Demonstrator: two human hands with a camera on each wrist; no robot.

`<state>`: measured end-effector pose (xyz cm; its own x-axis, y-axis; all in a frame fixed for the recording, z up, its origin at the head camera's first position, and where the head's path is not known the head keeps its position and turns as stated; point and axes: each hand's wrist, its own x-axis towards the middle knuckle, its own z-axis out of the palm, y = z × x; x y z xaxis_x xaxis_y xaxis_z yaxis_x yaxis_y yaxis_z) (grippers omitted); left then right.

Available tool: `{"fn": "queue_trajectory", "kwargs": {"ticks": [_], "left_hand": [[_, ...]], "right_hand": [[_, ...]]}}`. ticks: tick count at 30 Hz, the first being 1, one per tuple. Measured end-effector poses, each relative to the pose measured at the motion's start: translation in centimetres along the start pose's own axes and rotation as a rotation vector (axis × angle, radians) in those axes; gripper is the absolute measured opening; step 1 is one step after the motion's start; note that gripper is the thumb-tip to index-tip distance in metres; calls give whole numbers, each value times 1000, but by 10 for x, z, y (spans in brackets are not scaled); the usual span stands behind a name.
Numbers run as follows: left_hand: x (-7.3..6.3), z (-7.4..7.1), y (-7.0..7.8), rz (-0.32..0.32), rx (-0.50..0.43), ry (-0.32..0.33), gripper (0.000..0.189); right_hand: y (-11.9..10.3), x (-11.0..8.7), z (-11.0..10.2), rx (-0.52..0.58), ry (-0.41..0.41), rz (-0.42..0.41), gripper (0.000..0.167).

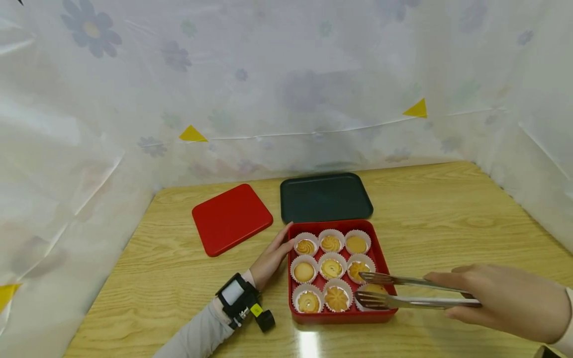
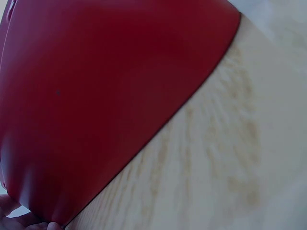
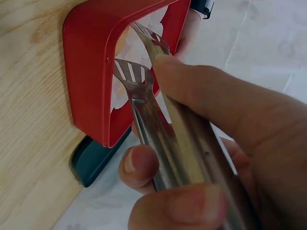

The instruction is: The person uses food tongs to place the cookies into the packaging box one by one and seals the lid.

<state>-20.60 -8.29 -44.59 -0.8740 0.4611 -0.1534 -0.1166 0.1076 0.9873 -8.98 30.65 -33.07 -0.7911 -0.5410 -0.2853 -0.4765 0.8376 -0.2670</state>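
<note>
A red box (image 1: 294, 314) holds several cookies in white paper cups. My left hand (image 1: 270, 259) grips its left side near the far corner, thumb at the rim; in the left wrist view the fingertips show beside the box wall. My right hand (image 1: 506, 298) holds metal tongs (image 1: 421, 301), thumb on one arm and fingers on the other. The tongs' slotted tips stand apart over the near right corner of the box. They partly hide the cookie (image 1: 375, 288) in that corner and overlap the cup behind it.
A dark green tray (image 1: 327, 198) lies just behind the box. To the left, a flat red lid (image 1: 233, 219) rests on the wooden table (image 1: 447, 214). Flowered white sheeting (image 1: 268, 74) surrounds the table's back and sides.
</note>
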Motion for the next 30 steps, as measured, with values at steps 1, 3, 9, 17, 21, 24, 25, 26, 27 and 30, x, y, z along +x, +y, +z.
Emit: {"fn": "queue_trajectory", "kwargs": {"ticks": [1, 3, 9, 17, 21, 24, 25, 26, 27, 30], "left_hand": [[0, 0, 0, 3, 0, -4, 59], [-1, 0, 1, 0, -4, -9, 59], [-1, 0, 1, -6, -5, -13, 60], [-1, 0, 0, -2, -10, -10, 60], [0, 0, 0, -4, -8, -8, 60], [0, -1, 0, 0, -9, -6, 60], [0, -1, 0, 1, -10, -5, 60], [0, -1, 0, 1, -10, -4, 60], [0, -1, 0, 2, -9, -5, 60], [-1, -1, -1, 4, -7, -8, 60]], "right_hand": [[-1, 2, -1, 3, -12, 9, 57], [-2, 4, -1, 5, -18, 13, 57], [-4, 7, 0, -4, -6, 11, 56], [-6, 10, 1, -66, 36, 3, 55], [-6, 9, 1, -56, 32, 11, 56], [-5, 9, 1, -35, 19, 11, 58], [-4, 9, 0, -27, 18, 4, 59], [-3, 9, 0, -23, 19, -7, 60], [-2, 10, 0, -14, 23, -20, 60], [3, 11, -1, 53, 34, -65, 59]]}}
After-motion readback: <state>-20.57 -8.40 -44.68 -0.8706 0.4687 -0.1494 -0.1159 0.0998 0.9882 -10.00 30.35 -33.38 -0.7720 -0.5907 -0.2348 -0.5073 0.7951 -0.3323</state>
